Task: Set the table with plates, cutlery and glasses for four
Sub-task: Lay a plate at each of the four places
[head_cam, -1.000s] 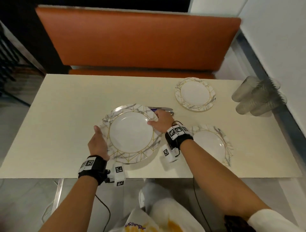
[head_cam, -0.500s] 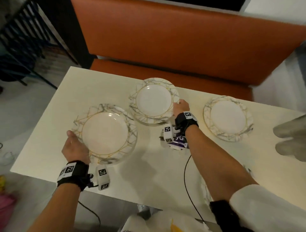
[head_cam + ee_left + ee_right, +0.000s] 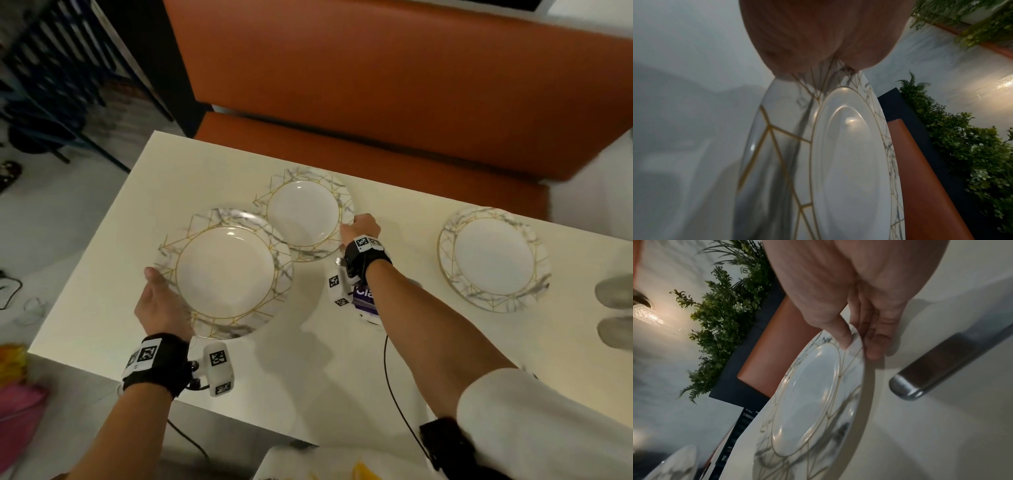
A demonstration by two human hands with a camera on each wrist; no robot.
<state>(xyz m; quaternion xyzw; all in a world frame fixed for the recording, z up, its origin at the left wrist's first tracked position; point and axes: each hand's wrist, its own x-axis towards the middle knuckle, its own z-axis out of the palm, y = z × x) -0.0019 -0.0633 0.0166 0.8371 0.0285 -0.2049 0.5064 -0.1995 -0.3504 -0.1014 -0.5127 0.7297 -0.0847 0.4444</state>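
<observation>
My left hand [image 3: 161, 299] grips the near-left rim of a marble-and-gold plate [image 3: 224, 274], held just above the cream table [image 3: 308, 377] at its near left. In the left wrist view my palm [image 3: 818, 40] clamps that plate [image 3: 838, 162] at its rim. My right hand [image 3: 358, 228] pinches the right rim of a second plate [image 3: 305, 214] at the far side. The thumb [image 3: 840, 334] lies on top of its rim [image 3: 807, 402] and the fingers [image 3: 875, 344] sit beneath. A third plate [image 3: 493, 260] rests at the far right.
An orange bench [image 3: 376, 85] runs along the far side of the table. Blurred glasses [image 3: 615, 294] lie at the right edge. A purple packet [image 3: 364, 303] sits under my right wrist, and a metal handle [image 3: 941, 368] lies beside that hand. The table's left edge is close to the near plate.
A second ago both hands held plates together at the table's middle. Now they are apart: my left hand has carried one to the near left, my right hand another to the far side.
</observation>
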